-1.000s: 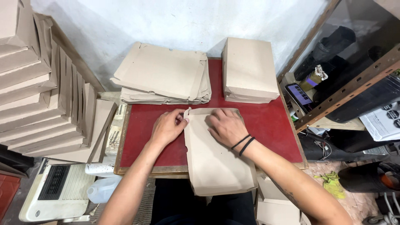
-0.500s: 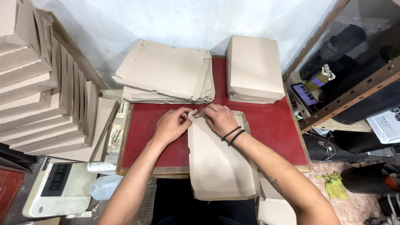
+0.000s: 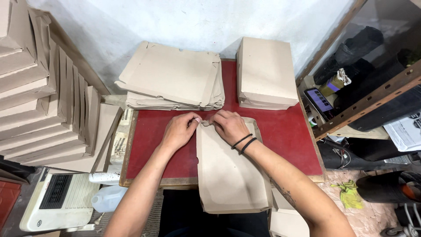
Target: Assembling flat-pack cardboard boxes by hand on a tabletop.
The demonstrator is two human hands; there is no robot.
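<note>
A person sits at a small table with a red top [image 3: 280, 145]. A flat brown cardboard envelope [image 3: 228, 175] lies on it, with its far end on the red top and its near end hanging over the table edge toward the person's lap.

The left hand [image 3: 179, 131] and the right hand [image 3: 229, 126] meet at the far end of the envelope. The fingers of both hands are curled in and pinch the little flap there. The right wrist wears two black bands [image 3: 244, 142].

To do this step well, it looks best to keep both thumbs close together on the flap and press the fold flat and straight, so the corners line up. The envelope could slide, since half of it hangs off the table, so a palm should rest on it.

Behind the hands sits a wide pile of flat brown cardboard sheets [image 3: 173, 77]. Just beside it stands a neat stack of folded brown boxes [image 3: 265, 72]. More brown boxes lean in rows [image 3: 44, 109] on the left.
</note>
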